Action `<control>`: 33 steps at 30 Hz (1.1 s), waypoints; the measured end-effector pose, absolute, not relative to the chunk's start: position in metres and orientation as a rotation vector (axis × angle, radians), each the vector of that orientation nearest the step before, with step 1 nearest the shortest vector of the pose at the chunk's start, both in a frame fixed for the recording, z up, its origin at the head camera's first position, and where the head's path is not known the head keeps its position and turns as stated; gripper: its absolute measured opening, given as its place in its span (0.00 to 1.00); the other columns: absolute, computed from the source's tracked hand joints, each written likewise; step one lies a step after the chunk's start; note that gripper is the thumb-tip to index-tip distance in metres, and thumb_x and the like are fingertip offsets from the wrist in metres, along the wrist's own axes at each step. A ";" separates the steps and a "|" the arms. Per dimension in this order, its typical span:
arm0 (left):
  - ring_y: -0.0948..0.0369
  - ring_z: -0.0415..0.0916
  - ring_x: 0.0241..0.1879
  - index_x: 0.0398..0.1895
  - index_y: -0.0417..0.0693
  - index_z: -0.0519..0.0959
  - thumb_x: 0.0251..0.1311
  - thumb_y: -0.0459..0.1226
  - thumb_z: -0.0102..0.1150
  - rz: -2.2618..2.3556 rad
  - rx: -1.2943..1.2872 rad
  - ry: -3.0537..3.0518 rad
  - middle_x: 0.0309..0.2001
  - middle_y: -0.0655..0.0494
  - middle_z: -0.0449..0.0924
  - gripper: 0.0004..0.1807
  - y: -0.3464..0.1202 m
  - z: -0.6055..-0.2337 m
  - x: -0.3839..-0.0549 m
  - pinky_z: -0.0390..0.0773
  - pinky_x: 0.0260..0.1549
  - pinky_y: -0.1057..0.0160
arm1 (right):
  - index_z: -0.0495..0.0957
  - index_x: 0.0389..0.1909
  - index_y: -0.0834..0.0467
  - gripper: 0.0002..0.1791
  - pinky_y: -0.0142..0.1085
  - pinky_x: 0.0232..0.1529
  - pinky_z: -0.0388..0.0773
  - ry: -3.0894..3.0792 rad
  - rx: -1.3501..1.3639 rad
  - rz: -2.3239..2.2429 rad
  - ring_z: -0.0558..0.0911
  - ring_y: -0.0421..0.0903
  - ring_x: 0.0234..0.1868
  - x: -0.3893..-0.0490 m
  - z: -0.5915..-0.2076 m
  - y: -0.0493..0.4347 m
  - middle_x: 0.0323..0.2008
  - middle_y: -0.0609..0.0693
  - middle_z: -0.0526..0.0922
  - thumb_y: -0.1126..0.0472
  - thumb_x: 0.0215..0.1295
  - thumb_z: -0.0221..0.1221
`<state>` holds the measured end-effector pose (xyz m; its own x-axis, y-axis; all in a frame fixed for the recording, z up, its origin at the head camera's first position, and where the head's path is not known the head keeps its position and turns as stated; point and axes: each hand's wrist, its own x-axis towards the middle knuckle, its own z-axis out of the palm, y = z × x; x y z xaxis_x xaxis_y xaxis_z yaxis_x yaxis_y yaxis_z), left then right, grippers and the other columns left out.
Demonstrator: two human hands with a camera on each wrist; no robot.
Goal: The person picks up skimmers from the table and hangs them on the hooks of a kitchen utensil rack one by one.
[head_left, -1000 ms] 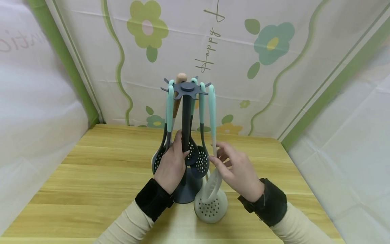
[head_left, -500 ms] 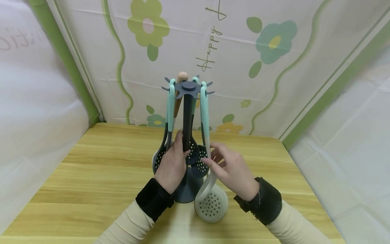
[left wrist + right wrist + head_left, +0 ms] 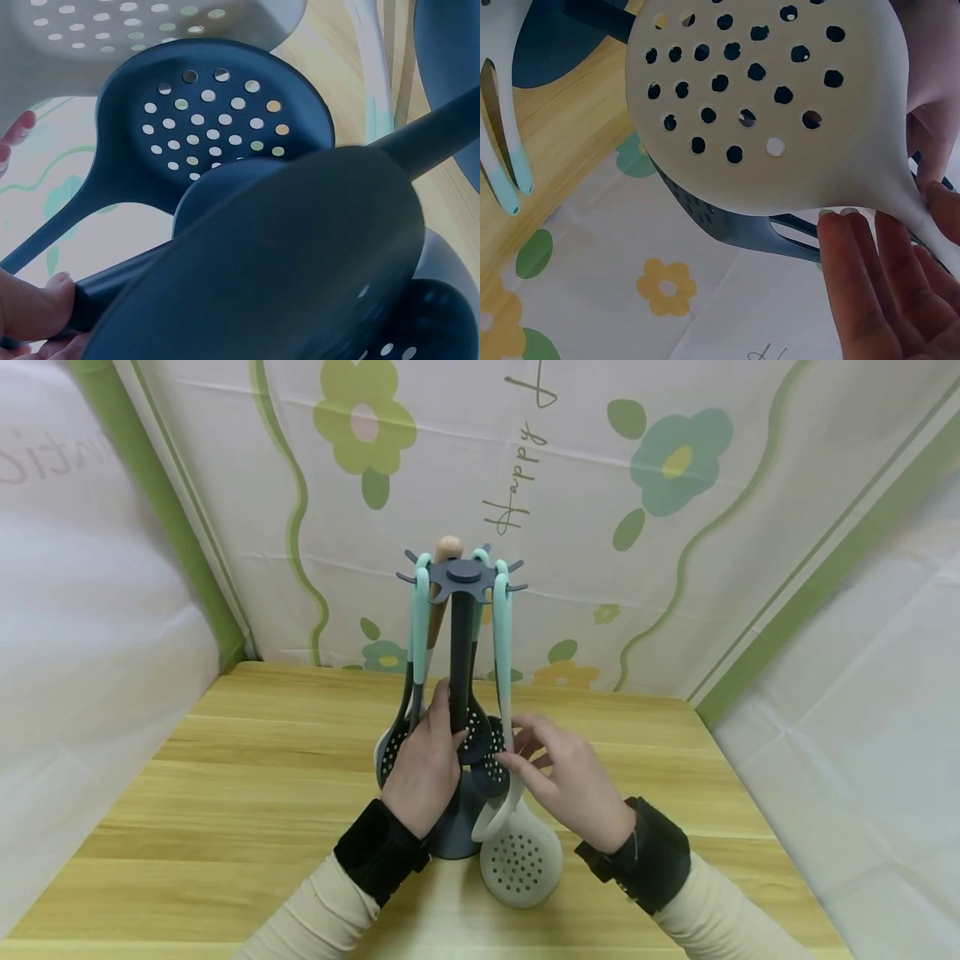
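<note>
A dark utensil stand (image 3: 460,652) stands on the table, its pole gripped by my left hand (image 3: 422,768). Between the thumb and fingers of my right hand (image 3: 573,772) is the shaft of a pale skimmer (image 3: 742,90) with a mint handle (image 3: 503,627). That handle's top meets a right-hand hook of the stand; whether it bears on the hook I cannot tell. Dark slotted spoons and skimmers (image 3: 217,120) hang around the pole, along with a wooden-handled utensil (image 3: 448,550). On the table before the stand lies another pale perforated utensil (image 3: 521,864), its handle partly hidden.
The wooden table (image 3: 285,793) extends to both sides of the stand. A flower-printed cloth (image 3: 562,527) rises along the table's back edge, with pale cloth walls at left and right.
My right hand has moved left with the skimmer, bringing its mint handle from beyond the hook's tip in to the hook. The skimmer's head has swung left. My left hand stays put.
</note>
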<state>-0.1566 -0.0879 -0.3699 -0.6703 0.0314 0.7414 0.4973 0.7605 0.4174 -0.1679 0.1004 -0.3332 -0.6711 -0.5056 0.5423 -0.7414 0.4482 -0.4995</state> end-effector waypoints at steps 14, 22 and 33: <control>0.46 0.85 0.38 0.71 0.30 0.58 0.64 0.28 0.58 -0.798 -0.403 -2.208 0.44 0.33 0.81 0.34 -0.088 -0.370 -0.156 0.86 0.31 0.53 | 0.85 0.45 0.64 0.15 0.35 0.32 0.85 -2.349 1.018 1.128 0.82 0.37 0.33 -0.174 -0.352 0.110 0.33 0.47 0.86 0.56 0.65 0.64; 0.43 0.85 0.40 0.70 0.28 0.58 0.65 0.26 0.57 -0.796 -0.397 -2.203 0.47 0.29 0.80 0.32 -0.087 -0.373 -0.157 0.86 0.31 0.51 | 0.85 0.45 0.64 0.15 0.38 0.34 0.86 -2.374 0.881 1.152 0.84 0.40 0.36 -0.176 -0.362 0.116 0.35 0.48 0.87 0.57 0.67 0.62; 0.39 0.78 0.56 0.73 0.25 0.53 0.65 0.22 0.52 -0.873 -0.439 -2.215 0.58 0.24 0.73 0.34 -0.084 -0.374 -0.156 0.83 0.47 0.46 | 0.82 0.51 0.65 0.22 0.42 0.32 0.84 -2.523 0.653 1.150 0.82 0.43 0.34 -0.194 -0.382 0.123 0.35 0.51 0.84 0.51 0.69 0.59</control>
<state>-0.1564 -0.0844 -0.3740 -0.6941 0.0525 0.7180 0.5282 0.7148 0.4584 -0.1941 0.1231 -0.3822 -0.8547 -0.2806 0.4368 -0.5138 0.5783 -0.6337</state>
